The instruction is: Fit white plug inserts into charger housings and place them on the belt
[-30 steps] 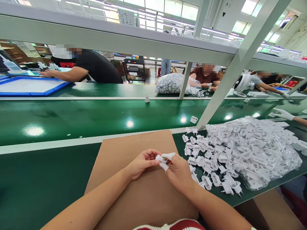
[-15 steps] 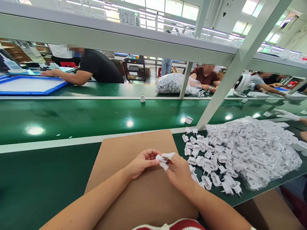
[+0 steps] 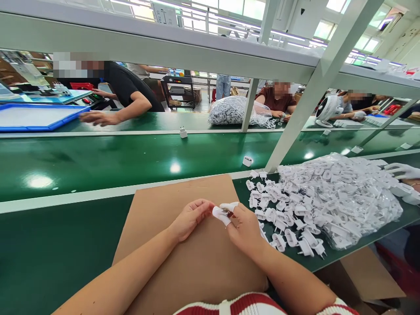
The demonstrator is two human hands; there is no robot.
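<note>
Over the cardboard sheet point(image 3: 183, 262), my right hand point(image 3: 244, 227) pinches a small white plug part point(image 3: 220, 214) with metal showing on it. White finger cots cover its thumb and index finger. My left hand point(image 3: 193, 218) is bare, its fingertips pressed together at the left end of that part; whether they grip it or something small is hidden. To the right of my hands lie many loose white two-pin plug parts point(image 3: 278, 218). A clear plastic bag point(image 3: 344, 197) full of similar white parts lies beyond them.
A green conveyor belt point(image 3: 114, 157) runs past the bench, carrying a white adapter point(image 3: 247, 161) and another white plug point(image 3: 183, 132). A slanted metal post point(image 3: 295, 109) rises behind the loose parts. Co-workers sit opposite; a white-gloved hand point(image 3: 402, 170) is at the right edge.
My left fingers have shifted slightly on or beside the plug part, which stays in my right hand. The view has turned slightly right. The co-worker in black has moved an arm.
</note>
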